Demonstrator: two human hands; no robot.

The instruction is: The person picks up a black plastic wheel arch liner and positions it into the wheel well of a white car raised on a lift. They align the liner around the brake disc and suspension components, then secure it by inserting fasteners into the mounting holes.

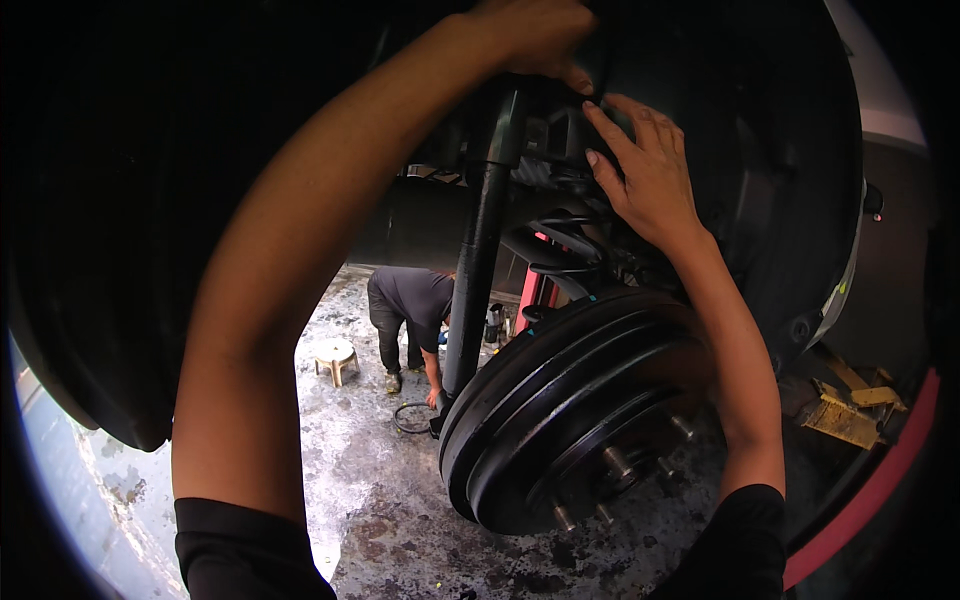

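Both my arms reach up into the dark wheel arch of a raised vehicle. My left hand [535, 38] is at the top of the view with its fingers curled; what they close on is lost in shadow. Just below and to its right, my right hand [648, 170] has its fingers stretched and spread, their tips near the left thumb. Left of the right hand stands the black shock absorber [478, 250], tilted slightly, its upper end in the dark. A black coil spring [565, 245] sits behind it. Lower down hangs the ribbed brake drum [560, 410] with bare wheel studs [618, 462].
Beyond the shock absorber, a person in dark clothes [410, 305] bends toward a black ring or hose [410, 418] on the stained floor [375, 500]. A white stool [335, 354] stands left of them. Yellow metal pieces [845, 415] and a curved red edge [890, 490] lie right.
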